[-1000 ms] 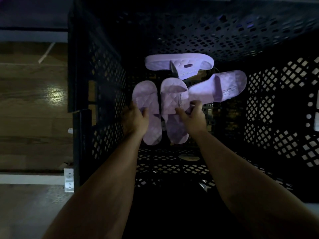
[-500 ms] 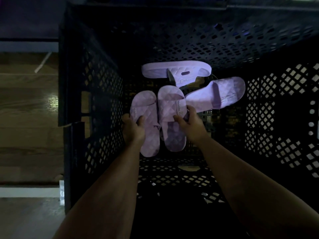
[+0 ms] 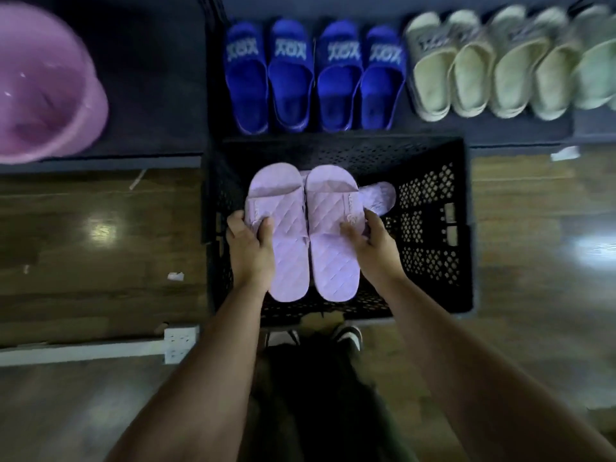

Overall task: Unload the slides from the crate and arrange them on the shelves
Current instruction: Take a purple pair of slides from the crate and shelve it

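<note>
Slides (image 3: 290, 255) gripped between hands (image 3: 248, 248) (image 3: 375, 248) above crate (image 3: 430, 208)

Bare shelf (image 3: 150, 95) is left at upper centre-left, between the pink basin (image 3: 43, 81) and the blue slides (image 3: 313, 78). To the right, the shelf is filled by beige slides (image 3: 493, 65).

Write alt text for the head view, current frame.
The left hand and right hand hold a pair of lilac slides side by side over a black crate; a third lilac slide lies inside it. Behind, a dark shelf carries four blue slides, pale slides and a pink basin.
</note>
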Tool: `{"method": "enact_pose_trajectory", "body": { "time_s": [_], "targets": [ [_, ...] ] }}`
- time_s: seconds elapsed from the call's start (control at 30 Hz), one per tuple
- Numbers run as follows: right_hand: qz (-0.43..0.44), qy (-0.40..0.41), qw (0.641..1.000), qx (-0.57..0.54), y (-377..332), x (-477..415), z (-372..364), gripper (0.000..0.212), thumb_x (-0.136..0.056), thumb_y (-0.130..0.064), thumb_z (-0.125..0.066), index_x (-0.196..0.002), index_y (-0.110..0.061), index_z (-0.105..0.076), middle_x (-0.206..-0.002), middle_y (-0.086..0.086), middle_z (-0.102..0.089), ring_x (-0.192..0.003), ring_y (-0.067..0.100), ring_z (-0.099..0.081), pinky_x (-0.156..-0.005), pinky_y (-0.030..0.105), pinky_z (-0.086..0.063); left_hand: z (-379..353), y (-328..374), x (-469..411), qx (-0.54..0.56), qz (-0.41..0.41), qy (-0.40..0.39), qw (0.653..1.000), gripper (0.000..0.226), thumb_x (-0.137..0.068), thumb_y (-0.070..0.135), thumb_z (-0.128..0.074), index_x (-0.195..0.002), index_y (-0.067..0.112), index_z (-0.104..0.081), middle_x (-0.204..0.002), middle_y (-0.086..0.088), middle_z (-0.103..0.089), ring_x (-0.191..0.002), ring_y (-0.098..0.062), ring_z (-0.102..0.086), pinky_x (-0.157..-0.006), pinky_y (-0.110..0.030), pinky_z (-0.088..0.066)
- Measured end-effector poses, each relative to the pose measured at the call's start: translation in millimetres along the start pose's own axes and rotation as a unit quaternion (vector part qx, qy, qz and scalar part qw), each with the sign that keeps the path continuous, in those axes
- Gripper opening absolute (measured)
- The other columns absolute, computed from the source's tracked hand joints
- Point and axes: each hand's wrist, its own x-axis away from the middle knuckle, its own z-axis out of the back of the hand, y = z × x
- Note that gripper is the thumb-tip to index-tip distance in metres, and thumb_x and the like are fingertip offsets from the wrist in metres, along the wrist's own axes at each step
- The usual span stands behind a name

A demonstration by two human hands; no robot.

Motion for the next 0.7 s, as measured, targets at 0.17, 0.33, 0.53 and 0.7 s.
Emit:
{"method": "enact_pose_trajectory", "body": {
  "time_s": [0.17, 0.33, 0.53, 0.7],
  "targets": [
    [0.005, 0.070, 0.997, -0.044, -97.1, 103.8, 87.4, 0.068, -0.079, -0.071, -0.047, -0.132, -0.029, -0.050, -0.121, -0.003, -0.063, -0.108, 0.016, -0.061, -0.089, 0.040, -0.053, 90.2, 134.5, 85.5, 0.001, -0.080, -0.026, 0.996, 0.047, -0.095, 0.035, -0.052, -0.131, 0.010, -0.038, -0.120, -0.010, -0.058, -0.093, -0.018, -0.056, -0.069, -0.024, -0.036],
    [0.033, 0.165, 0.981, -0.101, -181.3, 203.4, 170.9, 0.062, -0.082, -0.065, -0.048, -0.130, -0.027, -0.053, -0.123, -0.005, -0.064, -0.114, 0.016, -0.059, -0.096, 0.043, -0.049, 160.6, 243.5, 163.4, -0.005, -0.153, -0.042, 0.987, 0.051, -0.093, 0.045, -0.048, -0.133, 0.014, -0.041, -0.126, -0.010, -0.057, -0.104, -0.027, -0.058, -0.076, -0.032, -0.043],
    [0.069, 0.248, 0.957, -0.135, -237.2, 278.7, 244.2, 0.057, -0.079, -0.063, -0.050, -0.116, -0.021, -0.061, -0.105, -0.002, -0.069, -0.101, 0.016, -0.062, -0.087, 0.034, -0.049, 197.6, 322.9, 222.1, 0.021, -0.219, -0.049, 0.974, 0.063, -0.090, 0.057, -0.042, -0.135, 0.013, -0.046, -0.131, -0.011, -0.055, -0.112, -0.029, -0.055, -0.091, -0.035, -0.045],
    [0.095, 0.305, 0.933, -0.163, -259.5, 329.1, 285.7, 0.036, -0.090, -0.041, -0.061, -0.121, -0.023, -0.062, -0.102, -0.012, -0.067, -0.098, 0.006, -0.060, -0.080, 0.024, -0.042, 216.4, 358.1, 264.5, 0.049, -0.276, -0.062, 0.958, 0.066, -0.087, 0.060, -0.045, -0.136, 0.016, -0.047, -0.134, -0.007, -0.055, -0.119, -0.026, -0.053, -0.100, -0.037, -0.043]
  ]
}}
